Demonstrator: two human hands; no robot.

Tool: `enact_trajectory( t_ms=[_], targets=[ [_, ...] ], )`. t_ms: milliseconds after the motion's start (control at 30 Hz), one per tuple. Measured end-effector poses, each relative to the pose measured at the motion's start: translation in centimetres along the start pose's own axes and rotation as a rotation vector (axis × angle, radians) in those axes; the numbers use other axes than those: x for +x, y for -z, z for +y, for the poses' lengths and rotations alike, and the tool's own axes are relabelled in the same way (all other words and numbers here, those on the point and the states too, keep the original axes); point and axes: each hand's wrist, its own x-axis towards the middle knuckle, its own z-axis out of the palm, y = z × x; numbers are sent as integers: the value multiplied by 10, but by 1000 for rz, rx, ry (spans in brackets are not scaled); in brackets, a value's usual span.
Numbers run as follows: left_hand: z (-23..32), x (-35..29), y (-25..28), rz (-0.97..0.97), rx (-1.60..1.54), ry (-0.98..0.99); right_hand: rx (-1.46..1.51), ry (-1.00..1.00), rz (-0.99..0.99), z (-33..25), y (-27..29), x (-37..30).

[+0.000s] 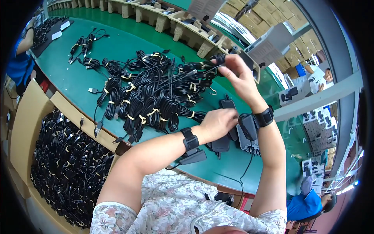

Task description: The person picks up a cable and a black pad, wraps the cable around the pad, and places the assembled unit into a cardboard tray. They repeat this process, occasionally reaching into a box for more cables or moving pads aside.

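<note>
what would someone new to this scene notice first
Probably the big heap of black cable bundles, tied with pale bands, on the green table mid-picture. Next comes the open carton at lower left, filled with more such cables. The raised right hand, beyond the heap's right side, holds black cable.

Left arm [121, 189] bent at the elbow [129, 160], forearm [165, 151] reaching right; left hand [217, 124] palm down, fingers [233, 115] curled. Right arm [270, 156] extended far; right hand [242, 81] farther out, thumb [228, 74] and fingers flexed leftward.
</note>
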Motion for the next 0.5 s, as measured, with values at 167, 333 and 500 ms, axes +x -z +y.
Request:
enact_trajectory(
  t_ms=[167,333,500],
  targets=[
    [6,4,1,-127,-335,324,614,-230,206,-23,24,-30],
    [16,12,11,-249,-1081,680,665,-401,305,-32,23,-60],
    [9,9,11,-241,-82,301,184,-235,416,5,42,-84]
  ],
)
